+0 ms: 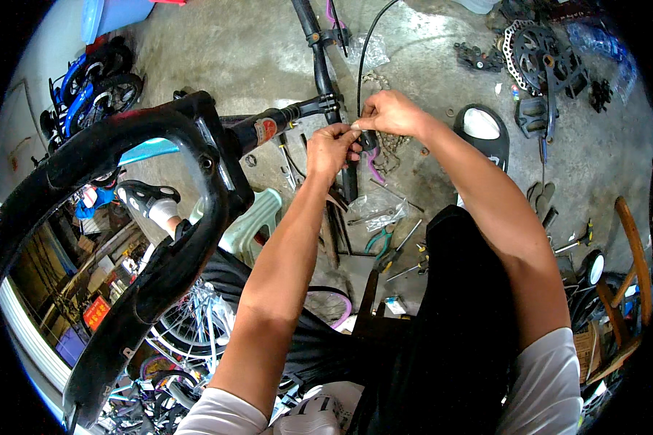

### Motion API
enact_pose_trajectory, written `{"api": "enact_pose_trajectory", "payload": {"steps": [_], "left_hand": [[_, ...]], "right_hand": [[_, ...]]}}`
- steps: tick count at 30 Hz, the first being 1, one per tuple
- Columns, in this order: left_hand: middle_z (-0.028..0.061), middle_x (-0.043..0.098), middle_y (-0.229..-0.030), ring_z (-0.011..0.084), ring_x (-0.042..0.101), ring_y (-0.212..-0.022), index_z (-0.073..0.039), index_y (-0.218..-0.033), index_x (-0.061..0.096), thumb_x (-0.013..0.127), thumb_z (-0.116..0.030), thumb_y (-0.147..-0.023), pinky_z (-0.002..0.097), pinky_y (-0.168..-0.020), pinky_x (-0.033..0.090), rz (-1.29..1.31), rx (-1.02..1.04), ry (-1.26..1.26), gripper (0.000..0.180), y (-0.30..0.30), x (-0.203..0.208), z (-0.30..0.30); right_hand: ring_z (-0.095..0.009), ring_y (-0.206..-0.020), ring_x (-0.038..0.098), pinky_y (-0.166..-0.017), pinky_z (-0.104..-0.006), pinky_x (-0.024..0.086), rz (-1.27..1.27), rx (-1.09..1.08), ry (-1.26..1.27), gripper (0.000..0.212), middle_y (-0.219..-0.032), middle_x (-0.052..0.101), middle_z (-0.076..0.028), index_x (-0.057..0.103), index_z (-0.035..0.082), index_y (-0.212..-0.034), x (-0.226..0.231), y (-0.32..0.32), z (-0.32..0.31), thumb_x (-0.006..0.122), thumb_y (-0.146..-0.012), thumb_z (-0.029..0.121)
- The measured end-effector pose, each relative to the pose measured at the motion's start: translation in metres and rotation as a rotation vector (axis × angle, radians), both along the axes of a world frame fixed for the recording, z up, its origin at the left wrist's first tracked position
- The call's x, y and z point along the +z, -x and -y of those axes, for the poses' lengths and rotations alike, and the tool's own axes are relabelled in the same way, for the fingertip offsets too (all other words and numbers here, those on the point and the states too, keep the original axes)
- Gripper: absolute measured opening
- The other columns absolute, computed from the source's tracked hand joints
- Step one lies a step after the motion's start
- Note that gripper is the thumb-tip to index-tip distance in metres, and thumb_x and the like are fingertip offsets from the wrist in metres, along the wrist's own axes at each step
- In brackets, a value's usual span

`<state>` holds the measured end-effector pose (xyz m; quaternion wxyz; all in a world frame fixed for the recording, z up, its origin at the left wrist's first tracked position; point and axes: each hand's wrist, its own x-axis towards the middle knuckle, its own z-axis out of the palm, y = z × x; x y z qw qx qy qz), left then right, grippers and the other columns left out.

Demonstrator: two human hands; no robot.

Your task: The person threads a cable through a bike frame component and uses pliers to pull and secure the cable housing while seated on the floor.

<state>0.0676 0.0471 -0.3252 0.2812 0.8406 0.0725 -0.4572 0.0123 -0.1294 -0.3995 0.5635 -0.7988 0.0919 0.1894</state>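
Note:
A black bicycle handlebar runs from the top edge toward me, clamped by a stem on the large black bicycle frame at left. My left hand is closed at the handlebar's near half, thumb and fingertips pinched together. My right hand meets it there, its thumb and index finger pinched at the left fingertips. Whatever lies between the fingertips is too small to make out. Just below the right hand is a brake lever with a purple blade. A black cable arcs down to the right hand.
On the concrete floor lie pliers with teal handles, a plastic bag and several tools. A black crankset sits at the upper right. A pale green stool stands left of my arm, a wooden chair at far right.

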Motion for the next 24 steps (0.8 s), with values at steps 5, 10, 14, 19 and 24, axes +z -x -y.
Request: {"api": "enact_pose_trajectory", "payload": {"steps": [5, 10, 14, 19, 24], "left_hand": [[0.0014, 0.073, -0.077, 0.0084, 0.068, -0.06, -0.008, -0.102, 0.075, 0.071, -0.026, -0.097, 0.0239, -0.045, 0.044, 0.04, -0.042, -0.02, 0.02, -0.001, -0.001, -0.001], [0.002, 0.073, -0.077, 0.0088, 0.069, -0.06, -0.008, -0.101, 0.076, 0.073, -0.027, -0.096, 0.0249, -0.045, 0.046, 0.047, -0.038, -0.046, 0.02, 0.0, 0.002, 0.003], [0.0031, 0.073, -0.076, 0.01, 0.069, -0.06, -0.006, -0.099, 0.075, 0.072, -0.026, -0.096, 0.0249, -0.046, 0.048, 0.05, -0.032, -0.044, 0.02, 0.0, 0.002, 0.005], [0.0048, 0.073, -0.076, 0.0116, 0.069, -0.06, -0.004, -0.098, 0.074, 0.071, -0.023, -0.096, 0.0263, -0.049, 0.051, 0.08, -0.007, -0.027, 0.019, 0.005, -0.003, 0.008], [0.0056, 0.072, -0.076, 0.0129, 0.069, -0.06, -0.003, -0.098, 0.073, 0.069, -0.02, -0.098, 0.0275, -0.051, 0.053, 0.088, 0.015, -0.034, 0.018, 0.009, -0.005, 0.011]], "right_hand": [[-0.037, -0.081, 0.07, -0.074, -0.0451, 0.054, 0.067, 0.004, 0.089, 0.036, -0.083, 0.072, -0.019, 0.075, 0.002, -0.089, -0.002, -0.004, -0.002, 0.08, -0.079, 0.037], [-0.039, -0.081, 0.07, -0.074, -0.0464, 0.054, 0.077, 0.033, 0.083, 0.035, -0.084, 0.071, -0.021, 0.074, 0.001, -0.087, 0.003, -0.004, 0.0, 0.079, -0.08, 0.035], [-0.039, -0.08, 0.07, -0.073, -0.0463, 0.054, 0.048, -0.005, 0.046, 0.033, -0.083, 0.072, -0.02, 0.074, 0.002, -0.087, 0.001, -0.002, -0.001, 0.079, -0.081, 0.034], [-0.04, -0.087, 0.07, -0.079, -0.0474, 0.055, -0.044, 0.055, 0.109, 0.034, -0.088, 0.072, -0.022, 0.075, 0.001, -0.088, 0.011, -0.004, 0.002, 0.077, -0.081, 0.034], [-0.041, -0.092, 0.07, -0.084, -0.0489, 0.056, -0.014, 0.063, 0.151, 0.033, -0.092, 0.072, -0.024, 0.075, 0.0, -0.088, 0.02, -0.005, 0.001, 0.076, -0.082, 0.032]]}}
